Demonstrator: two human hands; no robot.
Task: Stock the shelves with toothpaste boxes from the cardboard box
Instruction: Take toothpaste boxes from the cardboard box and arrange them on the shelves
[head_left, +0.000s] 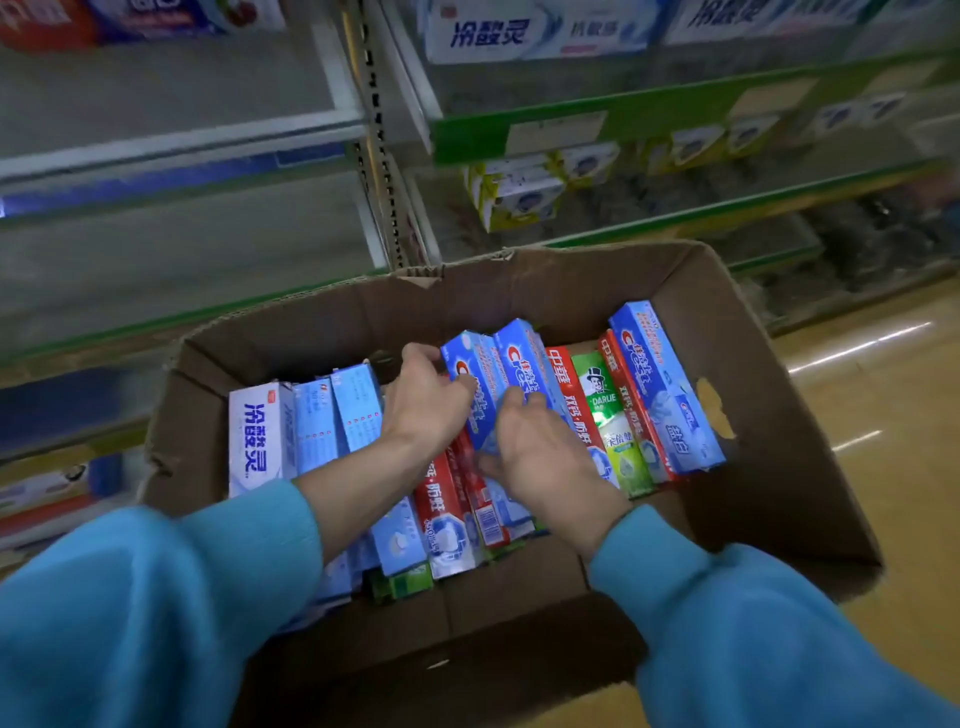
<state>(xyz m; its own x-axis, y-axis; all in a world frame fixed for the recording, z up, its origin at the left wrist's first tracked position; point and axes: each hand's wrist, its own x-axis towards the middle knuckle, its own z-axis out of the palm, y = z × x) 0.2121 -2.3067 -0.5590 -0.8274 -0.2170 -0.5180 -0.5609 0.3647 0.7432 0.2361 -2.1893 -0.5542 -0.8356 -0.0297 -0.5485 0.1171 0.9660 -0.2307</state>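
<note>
Because the cardboard box (789, 499) sits on the floor in front of the shelves (675, 111) with its load packed loosely, the main risk is that pulling one pack drags its neighbours with it. The toothpaste boxes lean against each other in a slanted row, so lifting the blue Crest box (480, 384) could tip the second Crest box (524, 358) and the red box (569, 395) beside it over into the gap. A grip on only the top edge could also let the pack slip or crush its end flap.

Both hands are down inside the carton, near its middle. The left hand (423, 402) has its fingers curled over the top edge of the blue Crest box, thumb on its face, so it appears to be pinching that pack. The right hand (540, 457) lies just beside it, fingers bent onto the lower part of the same blue packs; whether it grips one or merely steadies them I cannot tell. The white box (254, 436) stands apart at the left end.
</note>
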